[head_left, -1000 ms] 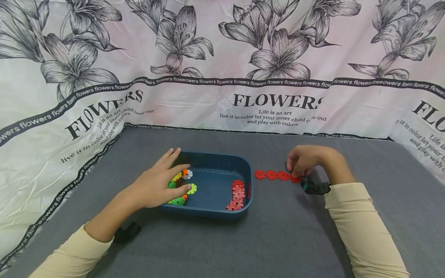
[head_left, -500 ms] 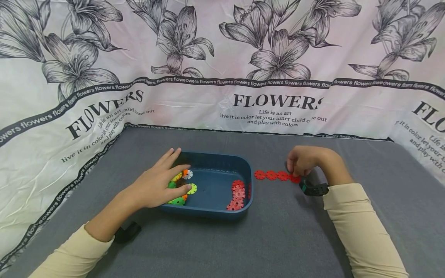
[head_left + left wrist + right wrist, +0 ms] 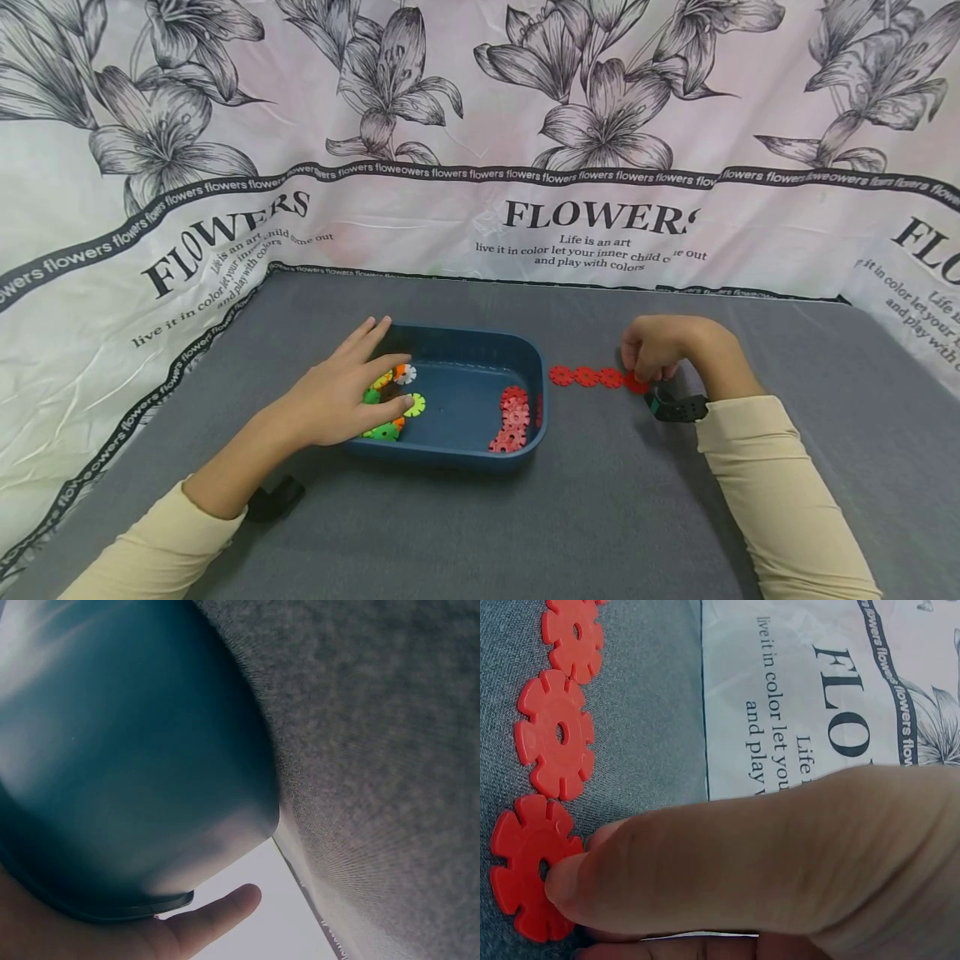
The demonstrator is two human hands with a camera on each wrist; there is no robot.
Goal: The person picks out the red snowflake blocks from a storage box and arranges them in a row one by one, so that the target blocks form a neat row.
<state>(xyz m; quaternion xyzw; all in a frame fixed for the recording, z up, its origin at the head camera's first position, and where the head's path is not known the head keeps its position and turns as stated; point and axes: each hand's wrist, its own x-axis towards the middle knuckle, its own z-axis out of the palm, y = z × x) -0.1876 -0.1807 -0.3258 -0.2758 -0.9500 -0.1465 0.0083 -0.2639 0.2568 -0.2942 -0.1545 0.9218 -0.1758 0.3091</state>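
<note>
My left hand (image 3: 337, 398) lies with fingers spread over the left end of a blue plastic bin (image 3: 450, 456). In the left wrist view, a finger (image 3: 217, 919) extends past the bin's rim. My right hand (image 3: 667, 346) is bent down at the right end of a row of red notched plastic discs (image 3: 586, 377) lying on the cloth. Its thumb and a finger pinch the end red disc (image 3: 526, 862), the thumb tip beside the centre hole. Inside the bin, pink-red discs (image 3: 513, 421) overlap at the right end. Mixed-colour discs (image 3: 384, 432) are partly hidden under my left hand.
A grey cloth (image 3: 465, 533) covers the table. Behind it hangs a white curtain (image 3: 420, 225) printed with flowers and lettering, which also runs down the left side. The bin's right wall stands close to the row's left end.
Both hands stay in nearly the same place. The right hand's fingers shift very slightly at the end red disc; the row and bin look unchanged.
</note>
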